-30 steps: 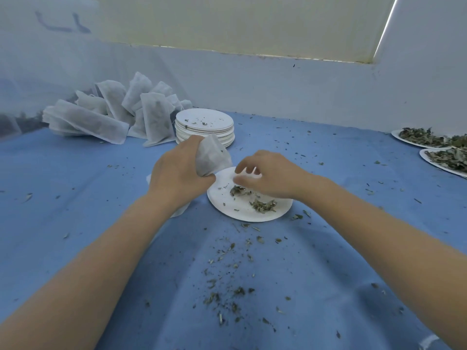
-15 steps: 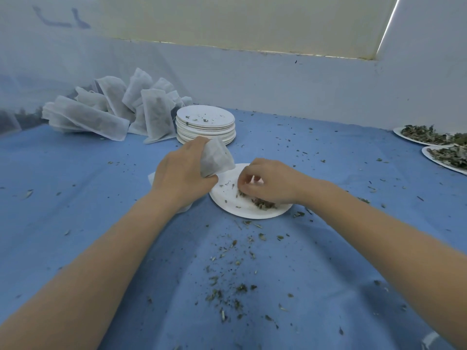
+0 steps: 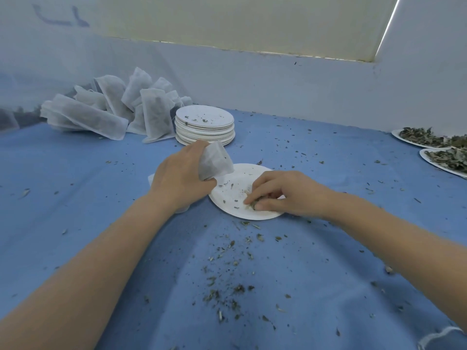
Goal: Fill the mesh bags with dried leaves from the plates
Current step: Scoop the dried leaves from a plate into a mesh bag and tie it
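Pinching leaves (image 3: 253, 203), right hand (image 3: 285, 192)

The cloth (image 3: 75, 188) on the table is plain blue, with many small dark green and grey-brown crumbs (image 3: 222, 286) of leaf spread over it. The paper plate (image 3: 227, 198), the stack of plates (image 3: 204, 127) and the mesh bags (image 3: 106, 112) are white, and the bags are half transparent, so a grey-green shadow shows inside. The dried leaves (image 3: 444, 157) on the far plates are dull olive green, and the wall (image 3: 278, 84) is pale bluish white.

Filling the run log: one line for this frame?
left hand: holds bag | right hand: pinches leaves on plate
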`<action>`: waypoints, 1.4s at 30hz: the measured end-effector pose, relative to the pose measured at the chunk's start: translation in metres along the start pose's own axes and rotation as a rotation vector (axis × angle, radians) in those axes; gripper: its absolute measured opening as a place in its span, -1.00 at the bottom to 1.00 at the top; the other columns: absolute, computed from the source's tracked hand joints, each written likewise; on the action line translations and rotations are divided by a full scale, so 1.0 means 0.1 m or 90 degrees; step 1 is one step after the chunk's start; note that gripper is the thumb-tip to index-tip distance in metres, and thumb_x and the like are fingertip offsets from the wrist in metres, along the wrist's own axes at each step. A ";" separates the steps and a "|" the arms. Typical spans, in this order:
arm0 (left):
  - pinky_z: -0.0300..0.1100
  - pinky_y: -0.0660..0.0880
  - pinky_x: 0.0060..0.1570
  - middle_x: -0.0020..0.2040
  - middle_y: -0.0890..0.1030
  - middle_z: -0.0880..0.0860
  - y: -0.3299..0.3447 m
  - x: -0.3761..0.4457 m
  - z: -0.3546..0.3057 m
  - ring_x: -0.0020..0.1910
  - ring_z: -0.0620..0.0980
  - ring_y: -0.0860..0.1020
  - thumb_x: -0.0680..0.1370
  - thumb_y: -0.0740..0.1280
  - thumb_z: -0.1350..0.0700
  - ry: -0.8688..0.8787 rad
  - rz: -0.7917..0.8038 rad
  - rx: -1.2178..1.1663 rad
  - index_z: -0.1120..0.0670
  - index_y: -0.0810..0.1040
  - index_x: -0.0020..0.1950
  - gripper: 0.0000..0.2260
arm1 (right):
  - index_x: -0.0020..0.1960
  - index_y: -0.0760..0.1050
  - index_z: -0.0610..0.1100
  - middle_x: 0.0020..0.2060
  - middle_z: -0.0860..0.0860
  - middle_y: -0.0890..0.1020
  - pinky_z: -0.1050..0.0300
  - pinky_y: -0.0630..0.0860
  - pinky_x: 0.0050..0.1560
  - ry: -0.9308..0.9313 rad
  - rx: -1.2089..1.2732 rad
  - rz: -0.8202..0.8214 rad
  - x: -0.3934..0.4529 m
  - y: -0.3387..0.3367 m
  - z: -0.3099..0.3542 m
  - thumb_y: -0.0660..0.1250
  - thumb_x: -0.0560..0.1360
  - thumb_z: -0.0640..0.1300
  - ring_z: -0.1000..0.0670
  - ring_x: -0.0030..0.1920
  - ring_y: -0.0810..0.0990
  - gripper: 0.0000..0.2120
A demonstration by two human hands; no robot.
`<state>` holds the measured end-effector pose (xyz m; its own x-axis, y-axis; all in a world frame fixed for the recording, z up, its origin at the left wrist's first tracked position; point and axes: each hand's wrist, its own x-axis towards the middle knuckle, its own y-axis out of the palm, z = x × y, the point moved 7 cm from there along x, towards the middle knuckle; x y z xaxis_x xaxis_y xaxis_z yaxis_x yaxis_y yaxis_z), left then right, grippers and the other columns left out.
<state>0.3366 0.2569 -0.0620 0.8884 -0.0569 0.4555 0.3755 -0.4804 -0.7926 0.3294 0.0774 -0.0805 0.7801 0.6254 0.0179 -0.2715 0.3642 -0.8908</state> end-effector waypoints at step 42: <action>-0.29 0.21 -0.38 -0.10 0.40 -0.10 -0.43 0.20 0.49 -0.10 -0.02 0.35 0.38 0.39 0.14 -0.221 -0.186 -0.288 -0.01 0.25 0.13 -0.57 | 0.44 0.14 0.14 0.30 0.07 0.40 -0.12 0.31 0.30 0.260 0.050 -0.275 0.45 -0.40 0.04 0.42 -0.03 0.50 -0.07 0.33 0.31 0.14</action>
<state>0.3511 0.3192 -0.0390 0.8282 0.3835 0.4088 0.5348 -0.7589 -0.3715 0.3730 0.0939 -0.0418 0.9784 0.0990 0.1815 0.0899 0.5868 -0.8047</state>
